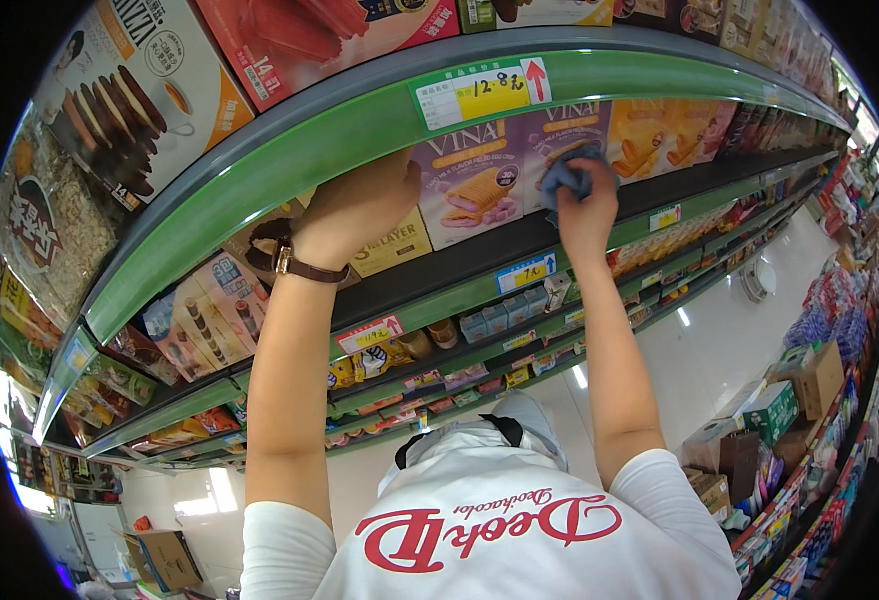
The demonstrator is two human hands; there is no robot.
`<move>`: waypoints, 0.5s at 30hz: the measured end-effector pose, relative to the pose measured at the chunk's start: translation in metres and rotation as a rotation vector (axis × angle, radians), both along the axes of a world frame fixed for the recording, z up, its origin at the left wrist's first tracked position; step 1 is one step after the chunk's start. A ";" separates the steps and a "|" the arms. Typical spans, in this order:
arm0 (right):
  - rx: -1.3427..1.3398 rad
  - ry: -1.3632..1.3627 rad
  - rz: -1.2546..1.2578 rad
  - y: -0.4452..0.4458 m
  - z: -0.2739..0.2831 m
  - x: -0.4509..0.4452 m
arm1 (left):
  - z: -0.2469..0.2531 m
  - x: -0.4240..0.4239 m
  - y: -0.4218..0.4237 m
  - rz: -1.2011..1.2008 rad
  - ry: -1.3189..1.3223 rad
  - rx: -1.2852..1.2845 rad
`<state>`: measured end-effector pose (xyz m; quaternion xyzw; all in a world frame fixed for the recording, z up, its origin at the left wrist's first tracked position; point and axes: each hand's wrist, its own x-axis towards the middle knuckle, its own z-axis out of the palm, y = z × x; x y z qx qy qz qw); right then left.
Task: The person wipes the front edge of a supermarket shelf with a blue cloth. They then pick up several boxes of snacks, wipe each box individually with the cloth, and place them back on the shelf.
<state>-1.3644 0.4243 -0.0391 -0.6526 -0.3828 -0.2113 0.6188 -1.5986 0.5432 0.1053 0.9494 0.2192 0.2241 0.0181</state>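
On the right, my right hand [593,206] grips a crumpled blue cloth [568,180] against the front of a purple egg-crisp box [535,161]. To the left, my left hand [360,206], with a brown-strapped watch [312,271] on the wrist, reaches in under the green shelf edge [297,180]. Its fingers are largely hidden behind that edge, near another purple box [477,187] and a yellow box [394,244]; whether it holds anything cannot be seen. Orange biscuit boxes [638,139] stand further right in the same row.
Large biscuit boxes [131,97] stand on the shelf above. Lower shelves hold small blue boxes [503,315] and packets behind price-tag strips [525,274]. An open cardboard box [165,559] sits on the floor at lower left; more cartons [773,412] and goods line the right side.
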 end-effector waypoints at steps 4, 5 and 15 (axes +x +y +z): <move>-0.162 -0.109 0.239 0.012 -0.004 -0.072 | -0.002 -0.002 0.002 -0.030 -0.040 0.006; -0.230 -0.181 0.294 0.012 -0.002 -0.095 | -0.002 -0.003 0.003 -0.011 -0.028 -0.027; -0.419 -0.241 0.282 -0.007 -0.008 -0.037 | 0.006 -0.001 -0.001 0.023 0.005 0.094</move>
